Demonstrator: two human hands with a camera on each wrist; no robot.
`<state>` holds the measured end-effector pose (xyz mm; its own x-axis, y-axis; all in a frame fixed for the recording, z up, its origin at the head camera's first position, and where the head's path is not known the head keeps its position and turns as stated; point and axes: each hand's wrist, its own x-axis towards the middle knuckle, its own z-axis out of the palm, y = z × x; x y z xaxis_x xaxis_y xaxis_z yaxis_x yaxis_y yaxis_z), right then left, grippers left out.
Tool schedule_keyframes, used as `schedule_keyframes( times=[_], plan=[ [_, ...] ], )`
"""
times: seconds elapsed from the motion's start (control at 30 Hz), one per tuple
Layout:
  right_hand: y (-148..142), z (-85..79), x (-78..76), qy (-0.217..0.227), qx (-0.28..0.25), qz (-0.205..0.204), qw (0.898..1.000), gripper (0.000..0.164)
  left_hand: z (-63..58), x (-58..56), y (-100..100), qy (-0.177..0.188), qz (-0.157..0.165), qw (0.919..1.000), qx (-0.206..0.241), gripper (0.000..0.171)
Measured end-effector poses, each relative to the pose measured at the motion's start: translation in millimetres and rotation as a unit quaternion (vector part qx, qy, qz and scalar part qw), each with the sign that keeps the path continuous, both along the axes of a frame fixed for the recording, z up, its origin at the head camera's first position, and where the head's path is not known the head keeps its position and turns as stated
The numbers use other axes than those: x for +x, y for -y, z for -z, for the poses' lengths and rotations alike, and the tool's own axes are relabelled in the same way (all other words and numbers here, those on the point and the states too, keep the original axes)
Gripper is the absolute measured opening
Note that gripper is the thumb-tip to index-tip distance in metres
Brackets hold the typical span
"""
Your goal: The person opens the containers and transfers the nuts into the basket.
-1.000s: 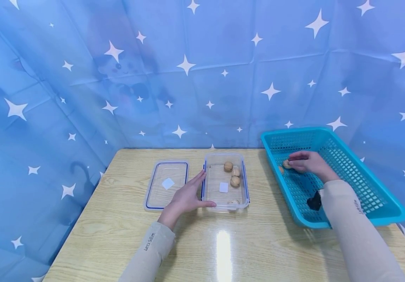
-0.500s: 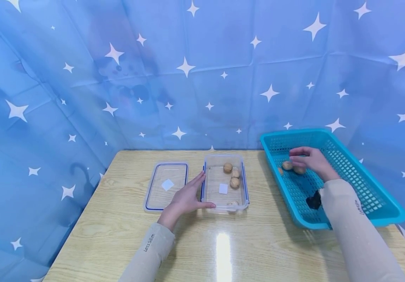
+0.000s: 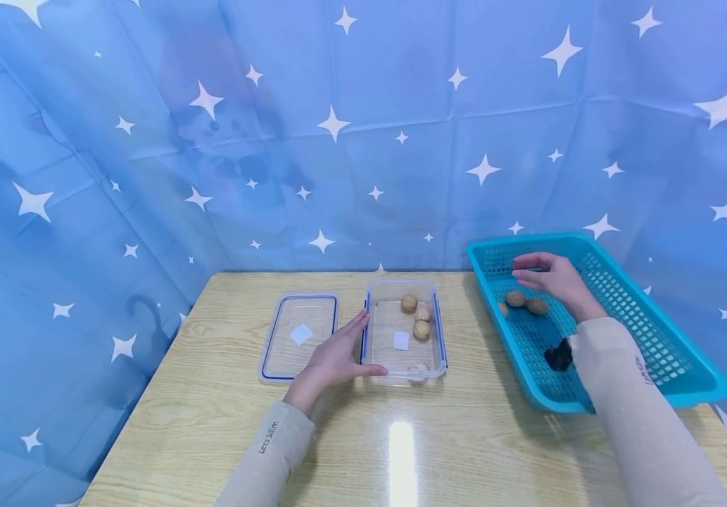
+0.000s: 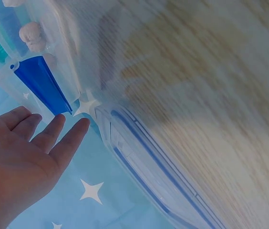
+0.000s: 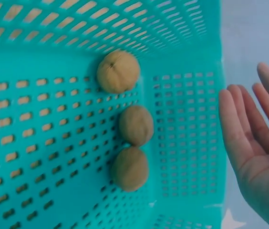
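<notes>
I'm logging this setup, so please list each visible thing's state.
Container: uncovered, upright, walnuts inside.
Lid: off, flat on the table.
Blue latch: unfastened.
Basket: uncovered, upright.
Basket walnuts: three, lying loose.
Left hand: fingers extended, beside the container.
Right hand: over the basket, holding nothing.

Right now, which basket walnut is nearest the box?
The leftmost walnut in the head view, partly hidden by the basket's left side; the other two lie farther from the box, fully visible.
</notes>
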<state>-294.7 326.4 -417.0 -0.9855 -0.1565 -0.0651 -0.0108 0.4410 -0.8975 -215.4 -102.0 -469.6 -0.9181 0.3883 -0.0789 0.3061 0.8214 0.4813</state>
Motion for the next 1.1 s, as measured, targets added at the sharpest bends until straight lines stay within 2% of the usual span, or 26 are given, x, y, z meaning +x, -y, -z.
schedule_keyframes(
  times=[0.27,0.77,1.1],
  plan=[
    [16.9,-18.4,0.1,-0.032,0.011,0.005,0.999,0.059,0.1,0.2,0.0,0.000,0.002,1.0000,0.001,0.113],
    [55.2,-45.8,-0.9,-0.039,0.013,-0.015,0.999,0.058,-0.3,0.4,0.7,0.001,0.002,1.0000,-0.003,0.112],
    [87.1,-49.3,-3.2,-0.051,0.025,-0.014,0.998,0.053,-0.2,0.7,1.0,-0.003,0.003,1.0000,-0.002,0.112]
  ],
)
